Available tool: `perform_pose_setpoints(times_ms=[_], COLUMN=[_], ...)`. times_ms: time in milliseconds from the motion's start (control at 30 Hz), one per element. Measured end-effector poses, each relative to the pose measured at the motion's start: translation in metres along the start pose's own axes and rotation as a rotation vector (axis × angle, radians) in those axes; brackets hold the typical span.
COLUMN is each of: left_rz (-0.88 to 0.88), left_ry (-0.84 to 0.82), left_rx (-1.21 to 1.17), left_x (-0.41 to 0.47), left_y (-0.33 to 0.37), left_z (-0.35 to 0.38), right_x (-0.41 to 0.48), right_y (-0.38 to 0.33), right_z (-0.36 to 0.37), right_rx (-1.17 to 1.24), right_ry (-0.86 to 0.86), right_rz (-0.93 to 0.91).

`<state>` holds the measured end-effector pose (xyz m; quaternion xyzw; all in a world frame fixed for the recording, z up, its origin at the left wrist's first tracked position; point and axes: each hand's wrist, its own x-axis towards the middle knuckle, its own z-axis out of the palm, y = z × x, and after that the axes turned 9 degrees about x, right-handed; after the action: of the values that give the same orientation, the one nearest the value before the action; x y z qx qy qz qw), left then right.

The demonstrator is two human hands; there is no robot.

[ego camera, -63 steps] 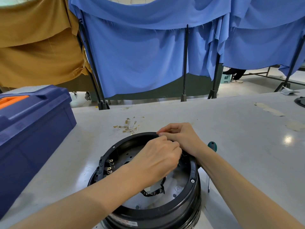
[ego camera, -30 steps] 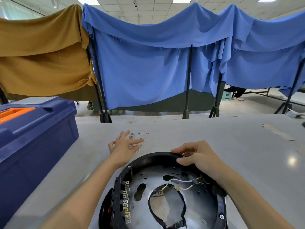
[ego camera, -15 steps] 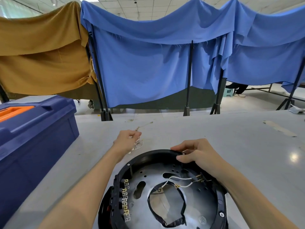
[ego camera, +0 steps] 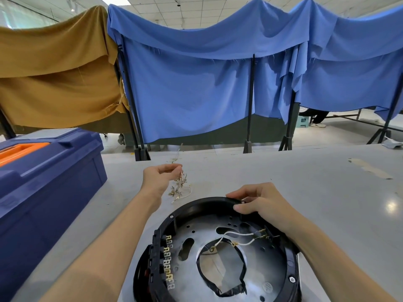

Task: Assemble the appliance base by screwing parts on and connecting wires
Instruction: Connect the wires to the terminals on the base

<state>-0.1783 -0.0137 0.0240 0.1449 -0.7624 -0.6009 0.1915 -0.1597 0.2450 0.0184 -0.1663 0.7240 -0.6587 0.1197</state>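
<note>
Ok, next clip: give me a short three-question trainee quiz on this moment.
1. True or false: the right hand grips the far rim of the round black plastic appliance base.
2. What does the left hand pinch? A) a screw B) thin brass-tipped wires C) a screwdriver
3. Fill in: the two insulated leads inside the base are ___ in colour.
Key: 1 true; 2 B; 3 white.

black round base (ego camera: 201, 204) | open side up | two white wires (ego camera: 239, 233) inside

left hand (ego camera: 159, 178) off base (ego camera: 196, 206), wire (ego camera: 180, 178) pinched, lifted above pile (ego camera: 177, 191)
</note>
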Motion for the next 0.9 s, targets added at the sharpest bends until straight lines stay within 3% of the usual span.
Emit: perform_pose_setpoints(times_ms=[467, 667, 900], left_rz=[-0.098, -0.129, -0.115], left_ry=[-0.079, -0.161, -0.318], left_rx=[-0.329, -0.638, -0.688], left_x=[-0.006, -0.02, -0.055], left_y=[0.029, 0.043, 0.054], left_z=[-0.003, 0.001, 0.016], right_x=[0.0, -0.003, -0.001], right_y=[0.0, -0.001, -0.016], right_z=[0.0, -0.005, -0.003], right_rx=[0.031, 0.041, 0.049], right_ry=[-0.011, -0.039, 0.136], right_rz=[0.005, 0.012, -0.171])
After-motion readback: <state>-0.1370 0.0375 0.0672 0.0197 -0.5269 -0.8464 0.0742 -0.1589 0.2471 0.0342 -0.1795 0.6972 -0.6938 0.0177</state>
